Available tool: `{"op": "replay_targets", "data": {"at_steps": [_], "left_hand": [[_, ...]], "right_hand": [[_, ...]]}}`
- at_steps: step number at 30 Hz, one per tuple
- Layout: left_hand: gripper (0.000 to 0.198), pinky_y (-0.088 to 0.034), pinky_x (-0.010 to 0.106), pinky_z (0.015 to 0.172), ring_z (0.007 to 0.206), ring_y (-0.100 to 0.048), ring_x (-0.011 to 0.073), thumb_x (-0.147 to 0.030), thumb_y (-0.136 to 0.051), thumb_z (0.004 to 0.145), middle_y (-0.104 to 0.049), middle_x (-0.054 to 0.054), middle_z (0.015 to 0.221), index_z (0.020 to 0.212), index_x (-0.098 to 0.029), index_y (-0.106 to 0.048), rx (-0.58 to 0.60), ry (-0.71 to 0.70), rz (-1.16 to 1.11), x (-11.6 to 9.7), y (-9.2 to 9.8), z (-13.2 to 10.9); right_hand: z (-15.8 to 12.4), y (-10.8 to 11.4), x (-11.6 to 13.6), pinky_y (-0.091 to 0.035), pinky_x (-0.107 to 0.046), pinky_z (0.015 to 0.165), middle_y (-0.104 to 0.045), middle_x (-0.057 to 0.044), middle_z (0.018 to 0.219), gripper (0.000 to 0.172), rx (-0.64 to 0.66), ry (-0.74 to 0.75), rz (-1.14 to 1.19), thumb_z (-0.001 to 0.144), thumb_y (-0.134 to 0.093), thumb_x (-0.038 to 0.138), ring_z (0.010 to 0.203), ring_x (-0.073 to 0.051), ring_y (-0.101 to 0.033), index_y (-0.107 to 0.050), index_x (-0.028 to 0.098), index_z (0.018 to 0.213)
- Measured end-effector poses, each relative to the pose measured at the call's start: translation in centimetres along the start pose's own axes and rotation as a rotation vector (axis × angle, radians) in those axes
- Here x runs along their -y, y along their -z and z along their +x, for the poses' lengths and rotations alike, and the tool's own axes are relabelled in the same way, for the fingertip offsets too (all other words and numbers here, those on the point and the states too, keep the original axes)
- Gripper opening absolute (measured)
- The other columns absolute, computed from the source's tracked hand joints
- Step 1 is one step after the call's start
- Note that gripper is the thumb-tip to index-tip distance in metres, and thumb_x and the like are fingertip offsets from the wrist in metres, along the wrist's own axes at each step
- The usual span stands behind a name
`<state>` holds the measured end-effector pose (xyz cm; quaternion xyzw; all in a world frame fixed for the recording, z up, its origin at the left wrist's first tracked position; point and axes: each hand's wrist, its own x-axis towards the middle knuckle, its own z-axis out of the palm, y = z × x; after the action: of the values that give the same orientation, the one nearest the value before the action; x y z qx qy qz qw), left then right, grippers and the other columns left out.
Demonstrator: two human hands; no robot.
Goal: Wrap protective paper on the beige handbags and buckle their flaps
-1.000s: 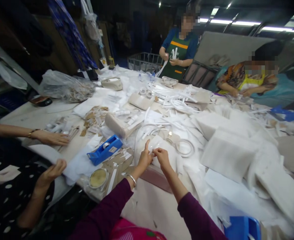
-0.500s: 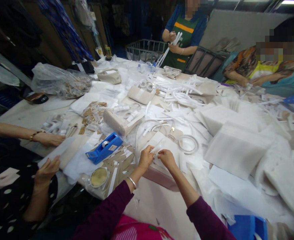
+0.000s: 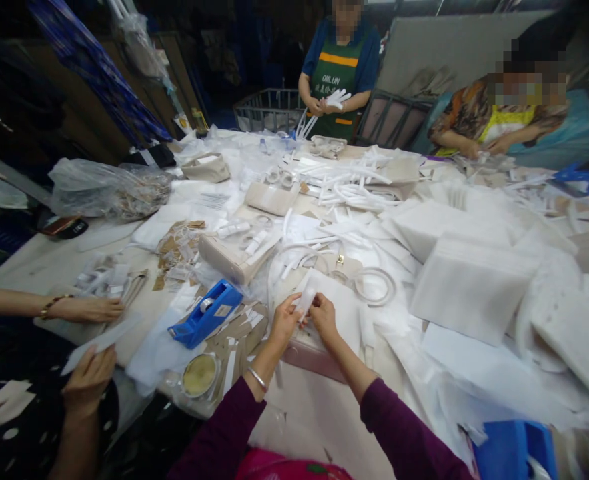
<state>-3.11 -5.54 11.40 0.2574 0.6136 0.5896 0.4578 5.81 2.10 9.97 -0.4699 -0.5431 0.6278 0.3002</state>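
My left hand [image 3: 284,320] pinches one side of a small translucent white strip [image 3: 306,297], perhaps plastic or thin foam. On the other side of it, the fingers of my right hand [image 3: 323,316] are closed on the same strip. Right below both hands lies a handbag with a dusty-pink side [image 3: 314,360], with a white sheet [image 3: 343,310] over it. Just beyond are a gold clasp [image 3: 341,259] on a beige flap and a coiled pale strap [image 3: 377,285].
A blue tape dispenser [image 3: 208,313] and a round tin [image 3: 201,375] stand to my left. Stacked white padding [image 3: 474,287] lies at right, near another blue dispenser [image 3: 514,450]. At left, a co-worker's hands [image 3: 91,373] hold a white sheet. Two people work across the table.
My hands have drawn closer together, and the strip between them now stands up more broadly in view. The co-worker's sheet at left has shifted lower. The camera view has turned slightly.
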Motion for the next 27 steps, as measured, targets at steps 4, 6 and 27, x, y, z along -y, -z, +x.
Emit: {"op": "replay_targets", "data": {"at_steps": [4,6,27], "left_hand": [[0.067,-0.043,0.021,0.046,0.05,-0.055,0.011,-0.025,-0.059,0.07,-0.062,-0.001,0.067,0.133,-0.016,-0.039,-0.026,-0.007,0.001,0.0,0.1,-0.1],[0.071,-0.044,0.021,0.047,0.05,-0.055,0.0111,-0.03,-0.062,0.071,-0.062,-0.001,0.067,0.136,-0.017,-0.035,-0.03,0.0,0.033,0.0,0.1,0.0],[0.031,-0.046,0.028,0.074,0.079,-0.06,0.017,-0.019,-0.06,0.068,-0.065,0.007,0.084,0.098,-0.016,-0.065,-0.163,-0.047,0.386,-0.2,5.5,3.3]], "right_hand": [[-1.4,-0.1,0.4,-0.046,-0.027,0.053,-0.065,-0.001,0.075,0.041,-0.038,-0.138,0.302,0.058,-0.056,0.021,0.056,-0.014,-0.056,-0.053,0.017,0.099],[-2.1,-0.3,1.1,-0.044,-0.025,0.048,-0.064,-0.001,0.074,0.044,0.025,-0.154,0.382,0.057,-0.062,0.023,0.053,-0.013,-0.054,-0.053,0.018,0.1],[-3.6,15.2,-0.5,-0.043,-0.04,0.09,-0.065,-0.011,0.106,0.037,-0.392,0.064,-0.198,0.066,-0.059,0.031,0.093,-0.023,-0.059,-0.064,0.017,0.099]]}}
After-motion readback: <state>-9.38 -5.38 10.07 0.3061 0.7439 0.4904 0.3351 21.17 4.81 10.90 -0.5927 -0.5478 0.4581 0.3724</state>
